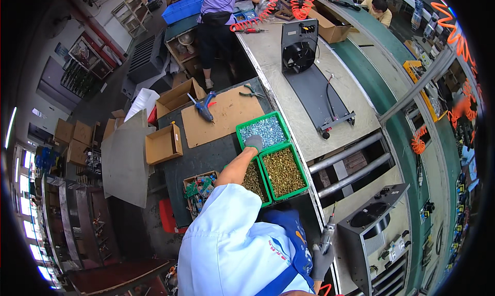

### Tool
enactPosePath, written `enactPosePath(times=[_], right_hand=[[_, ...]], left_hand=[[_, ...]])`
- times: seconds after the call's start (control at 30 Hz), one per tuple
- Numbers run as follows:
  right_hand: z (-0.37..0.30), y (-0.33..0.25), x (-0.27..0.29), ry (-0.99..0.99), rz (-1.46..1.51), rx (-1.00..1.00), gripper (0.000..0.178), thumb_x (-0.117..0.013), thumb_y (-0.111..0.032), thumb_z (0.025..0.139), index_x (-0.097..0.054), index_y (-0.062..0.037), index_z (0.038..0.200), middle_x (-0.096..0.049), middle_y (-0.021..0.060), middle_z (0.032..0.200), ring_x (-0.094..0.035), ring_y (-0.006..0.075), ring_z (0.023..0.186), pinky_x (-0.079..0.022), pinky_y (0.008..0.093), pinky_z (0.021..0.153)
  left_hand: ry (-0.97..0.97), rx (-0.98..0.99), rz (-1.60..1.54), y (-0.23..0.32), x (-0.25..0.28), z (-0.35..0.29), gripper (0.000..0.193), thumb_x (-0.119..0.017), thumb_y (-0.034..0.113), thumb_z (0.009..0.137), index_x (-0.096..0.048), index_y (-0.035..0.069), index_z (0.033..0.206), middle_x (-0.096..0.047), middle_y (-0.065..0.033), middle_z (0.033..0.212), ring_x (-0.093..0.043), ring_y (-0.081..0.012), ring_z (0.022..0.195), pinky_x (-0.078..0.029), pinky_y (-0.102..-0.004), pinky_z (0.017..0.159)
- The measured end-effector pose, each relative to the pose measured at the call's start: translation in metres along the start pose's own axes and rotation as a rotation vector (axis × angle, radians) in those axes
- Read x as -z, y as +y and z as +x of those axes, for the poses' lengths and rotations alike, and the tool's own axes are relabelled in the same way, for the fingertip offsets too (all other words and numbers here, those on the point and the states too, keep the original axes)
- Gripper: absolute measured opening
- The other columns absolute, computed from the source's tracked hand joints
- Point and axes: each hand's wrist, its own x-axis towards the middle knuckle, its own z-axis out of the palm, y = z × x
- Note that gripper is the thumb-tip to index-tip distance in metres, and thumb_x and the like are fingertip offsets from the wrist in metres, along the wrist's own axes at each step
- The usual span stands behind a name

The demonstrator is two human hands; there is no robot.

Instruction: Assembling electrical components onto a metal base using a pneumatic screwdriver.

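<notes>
My left hand, in a grey glove, reaches into a green bin of small silvery metal parts. Its fingers look bunched together at the parts, and what they hold is hidden. Two more green bins beside it hold brass-coloured screws, one partly covered by my forearm. Down at the right, my gloved right hand is closed around a power screwdriver, whose tip points up. Next to it on the line stands a dark metal housing with a round fan opening.
A second panel with a fan lies farther up the metal worktop. Metal rollers bridge a gap between worktops. Cardboard, a blue glue gun, pliers and an open carton lie left. A co-worker stands beyond the bench.
</notes>
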Motion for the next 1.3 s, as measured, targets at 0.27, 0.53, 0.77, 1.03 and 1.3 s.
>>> enactPosePath(times=[0.27,0.53,0.77,1.03,1.3], right_hand=[[-0.007,0.001,-0.003,0.070,0.107,-0.012,0.026,-0.073,-0.009,0.074,-0.062,0.0018,0.095,-0.062,0.0058,0.076,-0.057,0.0126,0.068,-0.048,0.0296,0.065],[-0.034,0.021,0.017,0.182,0.124,0.013,0.029,-0.075,-0.016,0.074,-0.063,0.0016,0.093,-0.062,0.0062,0.074,-0.057,0.0134,0.066,-0.049,0.0323,0.064],[-0.059,0.056,0.032,0.260,0.116,-0.198,0.043,-0.076,-0.033,0.074,-0.065,-0.0016,0.103,-0.069,0.0209,0.090,-0.069,0.0334,0.086,-0.052,0.0411,0.076],[-0.099,0.092,0.046,0.382,0.239,-0.352,0.045,-0.077,-0.035,0.073,-0.066,-0.0027,0.103,-0.069,0.0176,0.088,-0.069,0.0303,0.083,-0.052,0.0403,0.076],[-0.120,0.134,0.063,0.530,0.319,-0.483,0.040,-0.076,-0.029,0.075,-0.068,-0.0014,0.102,-0.070,0.0168,0.087,-0.070,0.0263,0.082,-0.052,0.0382,0.075]], left_hand=[[0.003,0.071,-0.059,0.002,0.017,-0.015,0.025,-0.055,0.018,0.086,-0.073,0.010,0.102,-0.069,-0.0191,0.110,-0.066,-0.0371,0.105,-0.054,-0.0467,0.088],[-0.037,-0.040,0.076,-0.004,-0.006,0.006,0.035,-0.048,0.018,0.089,-0.065,0.005,0.118,-0.064,-0.0228,0.121,-0.062,-0.0378,0.113,-0.050,-0.0469,0.096],[-0.022,-0.254,0.768,-0.029,-0.022,0.046,0.035,-0.050,0.026,0.090,-0.069,0.007,0.113,-0.062,-0.0191,0.126,-0.058,-0.0329,0.119,-0.046,-0.0458,0.100],[0.330,-0.416,-0.023,0.080,0.020,-0.031,0.022,-0.058,0.016,0.089,-0.070,0.003,0.102,-0.070,-0.0182,0.095,-0.065,-0.0347,0.082,-0.051,-0.0434,0.076],[-0.472,-1.304,-0.203,0.337,-0.175,-0.282,0.030,-0.058,0.017,0.087,-0.068,0.000,0.109,-0.068,-0.0235,0.106,-0.063,-0.0386,0.105,-0.048,-0.0432,0.095]])
